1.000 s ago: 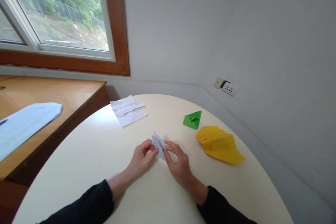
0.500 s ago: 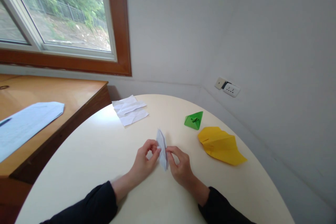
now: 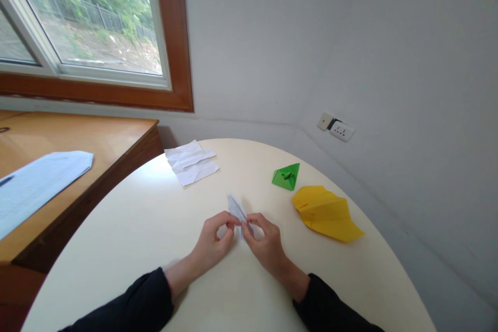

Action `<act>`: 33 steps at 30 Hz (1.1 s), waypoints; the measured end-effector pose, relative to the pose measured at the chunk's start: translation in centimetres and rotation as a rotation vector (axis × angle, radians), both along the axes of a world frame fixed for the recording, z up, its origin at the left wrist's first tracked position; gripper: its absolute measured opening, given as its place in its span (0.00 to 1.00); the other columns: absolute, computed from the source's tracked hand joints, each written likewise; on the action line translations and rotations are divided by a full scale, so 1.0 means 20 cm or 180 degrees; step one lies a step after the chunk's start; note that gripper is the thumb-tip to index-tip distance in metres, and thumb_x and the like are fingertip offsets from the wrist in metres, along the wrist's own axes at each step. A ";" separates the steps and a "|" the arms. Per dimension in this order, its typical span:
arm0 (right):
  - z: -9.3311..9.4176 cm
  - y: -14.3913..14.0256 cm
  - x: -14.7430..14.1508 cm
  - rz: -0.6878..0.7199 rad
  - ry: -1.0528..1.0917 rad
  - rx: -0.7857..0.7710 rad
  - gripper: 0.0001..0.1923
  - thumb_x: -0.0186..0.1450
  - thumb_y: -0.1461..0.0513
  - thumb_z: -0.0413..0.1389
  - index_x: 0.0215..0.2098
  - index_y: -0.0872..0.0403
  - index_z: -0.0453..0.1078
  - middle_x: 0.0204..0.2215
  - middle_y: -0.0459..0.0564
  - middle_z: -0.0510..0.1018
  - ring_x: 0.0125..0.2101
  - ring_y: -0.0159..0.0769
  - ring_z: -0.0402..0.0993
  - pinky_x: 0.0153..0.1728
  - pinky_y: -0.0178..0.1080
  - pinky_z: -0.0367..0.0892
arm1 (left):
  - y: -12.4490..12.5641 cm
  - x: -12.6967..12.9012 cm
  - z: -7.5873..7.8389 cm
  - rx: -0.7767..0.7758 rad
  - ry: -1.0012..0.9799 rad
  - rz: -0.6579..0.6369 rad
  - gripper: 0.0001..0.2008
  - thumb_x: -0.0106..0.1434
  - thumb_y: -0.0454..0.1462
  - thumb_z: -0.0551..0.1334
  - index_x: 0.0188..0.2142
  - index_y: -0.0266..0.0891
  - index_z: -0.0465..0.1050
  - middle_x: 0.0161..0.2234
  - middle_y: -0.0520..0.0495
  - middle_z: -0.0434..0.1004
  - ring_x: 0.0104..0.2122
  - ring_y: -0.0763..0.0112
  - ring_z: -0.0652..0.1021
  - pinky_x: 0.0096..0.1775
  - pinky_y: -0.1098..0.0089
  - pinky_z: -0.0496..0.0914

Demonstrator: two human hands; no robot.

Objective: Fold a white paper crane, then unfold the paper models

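White paper is what you are working on: one small folded piece (image 3: 236, 209), pinched between your two hands just above the round table (image 3: 128, 228), near its middle. Your left hand (image 3: 215, 241) has thumb and forefinger closed on the piece's near left edge. Your right hand (image 3: 265, 241) has its fingertips closed on the near right edge, so both hands grip the same end and almost touch each other there.

The piece is long and narrow. Its long axis runs from your fingers away from you and slightly to the left, and the free tip points toward the far side of the table and the wall. It looks tilted up from the table rather than flat, though whether the near end rests on the surface is hidden by your fingers.

Count the paper on the table: four pieces in all. One is the white piece you hold. One creased white sheet (image 3: 191, 162) lies flat at the far left edge, well apart from your hands. One green fold (image 3: 287, 176), a pointed shape, sits to the far right of the piece. One yellow fold (image 3: 324, 212), larger, lies just beside the green one, nearer the right rim.

To your left stands one wooden desk (image 3: 78, 137) with one pale blue sheet (image 3: 35, 184) on it. One window (image 3: 83, 21) is above it, and one socket (image 3: 336, 128) on the wall.
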State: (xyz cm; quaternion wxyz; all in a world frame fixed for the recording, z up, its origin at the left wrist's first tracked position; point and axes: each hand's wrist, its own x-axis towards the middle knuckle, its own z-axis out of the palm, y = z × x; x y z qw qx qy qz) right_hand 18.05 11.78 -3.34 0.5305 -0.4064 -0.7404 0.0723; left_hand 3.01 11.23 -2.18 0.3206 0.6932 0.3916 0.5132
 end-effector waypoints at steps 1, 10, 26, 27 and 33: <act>0.00 0.00 0.00 -0.0034 -0.0024 0.0070 0.03 0.60 0.66 0.53 0.31 0.52 0.66 0.24 0.47 0.76 0.25 0.34 0.75 0.29 0.35 0.72 | 0.00 0.00 0.00 -0.0033 0.0005 -0.0003 0.08 0.57 0.32 0.53 0.28 0.38 0.72 0.27 0.48 0.76 0.30 0.69 0.75 0.35 0.70 0.68; 0.04 0.02 0.01 0.0101 -0.0621 0.0807 0.09 0.62 0.70 0.52 0.37 0.50 0.66 0.33 0.49 0.81 0.38 0.38 0.78 0.38 0.43 0.70 | 0.02 0.01 0.00 -0.0483 -0.0071 0.0097 0.10 0.58 0.40 0.58 0.26 0.36 0.72 0.27 0.46 0.76 0.29 0.68 0.74 0.34 0.69 0.68; 0.03 -0.01 0.01 0.0113 -0.0541 0.0671 0.17 0.61 0.69 0.53 0.47 0.49 0.65 0.38 0.49 0.79 0.41 0.38 0.75 0.45 0.46 0.65 | 0.03 0.00 -0.01 -0.0620 -0.0482 0.0143 0.09 0.57 0.39 0.59 0.24 0.36 0.70 0.24 0.49 0.73 0.27 0.70 0.71 0.32 0.70 0.66; 0.03 -0.01 0.01 0.0030 -0.0416 0.0641 0.17 0.61 0.68 0.54 0.48 0.49 0.64 0.38 0.50 0.79 0.41 0.39 0.75 0.45 0.46 0.66 | 0.03 0.00 -0.01 -0.0624 -0.0485 0.0131 0.09 0.57 0.39 0.59 0.25 0.36 0.70 0.24 0.48 0.73 0.27 0.70 0.71 0.32 0.70 0.67; 0.02 -0.01 0.00 -0.0139 0.0149 0.0094 0.18 0.59 0.64 0.56 0.48 0.52 0.61 0.44 0.56 0.75 0.45 0.41 0.72 0.45 0.45 0.69 | 0.03 0.00 0.00 -0.0650 -0.0405 0.0100 0.09 0.57 0.38 0.58 0.25 0.36 0.71 0.26 0.47 0.75 0.29 0.68 0.72 0.34 0.69 0.67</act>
